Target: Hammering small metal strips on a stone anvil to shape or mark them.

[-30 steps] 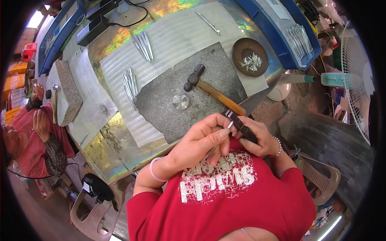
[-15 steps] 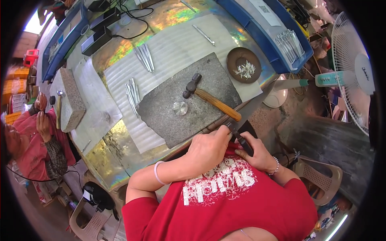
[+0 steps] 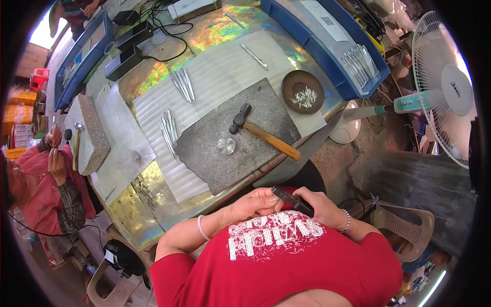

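At chest, both hands' grip closed round dark tool (image 3: pixel 292 200)

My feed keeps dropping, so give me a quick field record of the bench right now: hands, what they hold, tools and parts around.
left hand: close to the chest, fingers on the dark tool
right hand: gripping the same tool from the other side
dark tool: small, flat, held between both hands; kind unclear
hammer: wooden handle, lying untouched on the slab
stone slab: grey, in front of the person
metal disc: small, on the slab beside the hammer head
brown bowl: holds silver slivers
fan: white, at right
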Demonstrator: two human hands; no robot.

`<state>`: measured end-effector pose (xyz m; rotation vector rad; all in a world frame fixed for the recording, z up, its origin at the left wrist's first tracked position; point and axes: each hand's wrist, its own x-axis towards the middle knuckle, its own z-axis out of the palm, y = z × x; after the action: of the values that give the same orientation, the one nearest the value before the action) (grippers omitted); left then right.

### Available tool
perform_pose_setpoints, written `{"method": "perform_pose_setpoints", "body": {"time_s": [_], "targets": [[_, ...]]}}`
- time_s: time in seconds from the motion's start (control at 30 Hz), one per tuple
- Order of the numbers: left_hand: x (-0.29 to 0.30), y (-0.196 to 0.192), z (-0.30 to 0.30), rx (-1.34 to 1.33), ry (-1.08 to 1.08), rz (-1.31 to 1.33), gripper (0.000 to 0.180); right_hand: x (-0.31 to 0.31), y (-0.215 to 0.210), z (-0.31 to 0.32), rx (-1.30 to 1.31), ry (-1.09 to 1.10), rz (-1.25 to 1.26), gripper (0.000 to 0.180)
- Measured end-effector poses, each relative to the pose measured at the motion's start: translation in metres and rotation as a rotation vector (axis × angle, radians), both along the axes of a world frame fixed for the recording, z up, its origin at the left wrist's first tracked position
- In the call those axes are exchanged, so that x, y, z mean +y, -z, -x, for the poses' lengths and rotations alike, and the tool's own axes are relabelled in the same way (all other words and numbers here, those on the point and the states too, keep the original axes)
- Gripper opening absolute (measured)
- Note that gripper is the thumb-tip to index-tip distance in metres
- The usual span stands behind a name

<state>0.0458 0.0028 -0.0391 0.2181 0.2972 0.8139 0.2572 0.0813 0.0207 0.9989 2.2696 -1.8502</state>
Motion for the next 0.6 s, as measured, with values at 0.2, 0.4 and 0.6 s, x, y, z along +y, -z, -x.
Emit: {"method": "perform_pose_setpoints", "body": {"time_s": [0.2, 0.4, 0.6], "targets": [[-0.003, -0.008, 0.003, 0.127, -0.033, -0.057, 0.024, -0.001, 0.000, 0.002, 0.019, 0.015, 0.018, 0.051], [0.007, -0.020, 0.011, 1.441, -0.393, -1.124, 0.009, -0.003, 0.003, 0.010, 0.042, 0.071, -0.096, 0.048], [0.017, -0.022, 0.022, 1.613, -0.325, -1.332, 0.012, -0.006, 0.004, 0.013, -0.003, 0.160, 0.000, 0.047]]}}
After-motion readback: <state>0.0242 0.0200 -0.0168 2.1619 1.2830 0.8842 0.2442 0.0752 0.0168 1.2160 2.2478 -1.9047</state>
